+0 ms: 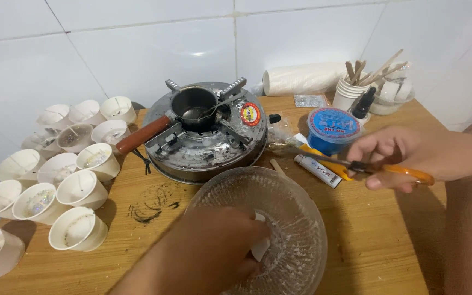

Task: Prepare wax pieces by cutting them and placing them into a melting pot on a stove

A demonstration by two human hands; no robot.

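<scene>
My left hand (214,251) reaches into a clear glass bowl (301,207) at the table's front and grips a small white piece (261,246) inside it. My right hand (411,155) is at the right, closed on orange-handled scissors (350,164) whose blades point left toward a round gas stove (208,147). A small dark pot (192,106) with a reddish-brown handle sits on the stove.
Several white paper cups (61,180) with wicks stand clustered at the left. A blue lidded tub (333,127), a white tube (318,170), a cup of wooden sticks (356,87), a dropper bottle (363,104) and a paper roll (301,79) lie behind, on the wooden table (378,240).
</scene>
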